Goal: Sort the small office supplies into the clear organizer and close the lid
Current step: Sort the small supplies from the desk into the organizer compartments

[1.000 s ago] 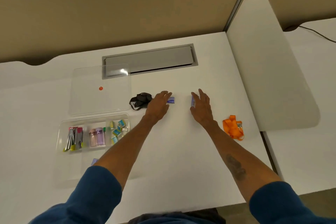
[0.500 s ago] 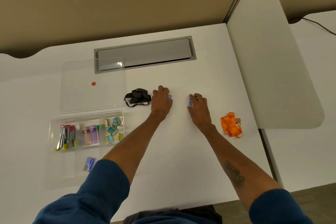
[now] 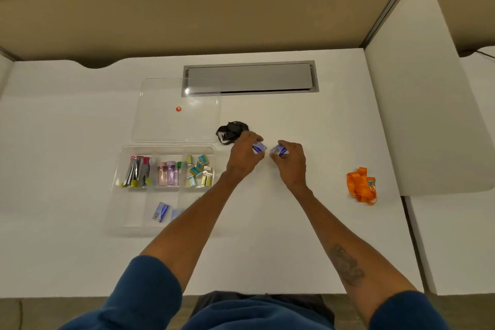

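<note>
Mid-frame, each hand, left (image 3: 245,154) and right (image 3: 290,159), has now picked up a blue packet (image 3: 259,147), ready for the box (image 3: 117,169).

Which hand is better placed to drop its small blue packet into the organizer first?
Left. The left hand holds a blue packet and is nearer the organizer; the right hand would have to cross over it.

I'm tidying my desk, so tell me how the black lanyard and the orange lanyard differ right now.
The black lanyard lies bunched just beyond the left hand, near the organizer; the orange lanyard lies well right of the right hand. A metal clip shows on the orange one. Both rest untouched outside the organizer.
</note>
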Demonstrator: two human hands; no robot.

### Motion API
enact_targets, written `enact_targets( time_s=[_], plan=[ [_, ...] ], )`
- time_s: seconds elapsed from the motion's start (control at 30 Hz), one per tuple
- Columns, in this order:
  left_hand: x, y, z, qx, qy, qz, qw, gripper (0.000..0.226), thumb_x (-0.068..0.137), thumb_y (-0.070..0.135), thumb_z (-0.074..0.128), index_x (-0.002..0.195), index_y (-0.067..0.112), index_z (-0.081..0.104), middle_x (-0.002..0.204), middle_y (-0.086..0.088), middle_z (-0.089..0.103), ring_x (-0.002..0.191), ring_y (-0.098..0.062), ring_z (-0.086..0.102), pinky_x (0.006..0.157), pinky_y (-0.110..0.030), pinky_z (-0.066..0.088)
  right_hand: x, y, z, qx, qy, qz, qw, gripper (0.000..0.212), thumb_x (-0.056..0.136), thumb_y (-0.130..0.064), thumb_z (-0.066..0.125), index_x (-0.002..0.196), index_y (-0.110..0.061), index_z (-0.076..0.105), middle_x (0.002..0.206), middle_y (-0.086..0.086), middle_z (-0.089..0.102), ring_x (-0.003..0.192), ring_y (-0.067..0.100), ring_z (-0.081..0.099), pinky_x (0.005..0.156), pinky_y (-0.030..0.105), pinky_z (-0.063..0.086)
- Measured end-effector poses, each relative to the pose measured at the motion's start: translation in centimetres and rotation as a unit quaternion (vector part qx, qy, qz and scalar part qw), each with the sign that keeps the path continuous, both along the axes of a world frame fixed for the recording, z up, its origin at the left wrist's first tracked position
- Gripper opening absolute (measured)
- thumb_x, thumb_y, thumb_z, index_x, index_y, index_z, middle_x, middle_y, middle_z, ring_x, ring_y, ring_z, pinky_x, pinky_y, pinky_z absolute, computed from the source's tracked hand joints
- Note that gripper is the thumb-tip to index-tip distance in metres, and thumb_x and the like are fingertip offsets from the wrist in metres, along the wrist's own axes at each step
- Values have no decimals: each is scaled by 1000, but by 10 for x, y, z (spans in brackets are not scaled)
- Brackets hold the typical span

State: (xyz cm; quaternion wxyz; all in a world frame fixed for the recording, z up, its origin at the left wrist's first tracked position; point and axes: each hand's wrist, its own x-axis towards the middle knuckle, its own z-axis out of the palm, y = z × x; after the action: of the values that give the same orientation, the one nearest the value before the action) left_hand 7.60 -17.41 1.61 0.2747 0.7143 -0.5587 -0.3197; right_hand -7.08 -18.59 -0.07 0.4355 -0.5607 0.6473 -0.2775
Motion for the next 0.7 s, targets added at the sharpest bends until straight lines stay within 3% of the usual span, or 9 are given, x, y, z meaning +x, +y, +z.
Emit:
enact_targets(
  time_s=[0.1, 0.23, 0.33, 0.4, 0.5, 0.7],
  plan=[
    [22, 16, 7, -25, -4, 32, 999, 36, 85, 13, 73, 117, 4, 63, 122, -13, 58, 110, -23, 58, 91, -18, 42, 28, 11, 8, -12, -28, 29, 999, 45, 86, -9, 73, 128, -7, 59, 128, 11, 52, 112, 22, 60, 96, 25, 51],
    [59, 44, 16, -55, -8, 71, 996, 36, 84, 16, 74, 117, 6, 65, 120, -13, 59, 109, -20, 57, 91, -19, 44, 69, 27, 16, -35, -37, 82, 995, 45, 85, -11, 74, 128, -7, 59, 128, 12, 52, 112, 24, 61, 90, 19, 49],
    [95, 75, 19, -79, -9, 91, 993, 36, 83, 14, 74, 118, 9, 64, 118, -9, 61, 106, -12, 55, 95, -23, 49, 101, 44, 20, -47, -47, 127, 990, 55, 85, -16, 75, 134, -11, 51, 133, 8, 52, 113, 20, 60, 90, 22, 52],
    [119, 99, 19, -89, -5, 106, 990, 39, 83, 15, 75, 120, 12, 63, 119, -4, 60, 106, -7, 54, 95, -13, 45, 121, 59, 21, -45, -36, 162, 985, 60, 86, -24, 74, 139, -13, 46, 133, 6, 53, 114, 16, 56, 93, 26, 51],
    [150, 134, 18, -88, -16, 113, 990, 40, 83, 18, 75, 121, 15, 61, 120, 2, 58, 106, 0, 52, 93, -4, 40, 150, 82, 21, -59, -10, 213, 975, 53, 86, -29, 73, 132, -14, 51, 125, 4, 56, 112, 18, 54, 94, 27, 49],
    [200, 194, 16, -62, -120, 52, 989, 45, 83, 23, 74, 126, 14, 61, 126, -3, 58, 117, -15, 56, 100, -26, 46, 189, 127, 20, -90, 12, 328, 940, 51, 84, -21, 73, 130, -9, 53, 123, 5, 51, 114, 18, 50, 96, 22, 43]
  ],
)
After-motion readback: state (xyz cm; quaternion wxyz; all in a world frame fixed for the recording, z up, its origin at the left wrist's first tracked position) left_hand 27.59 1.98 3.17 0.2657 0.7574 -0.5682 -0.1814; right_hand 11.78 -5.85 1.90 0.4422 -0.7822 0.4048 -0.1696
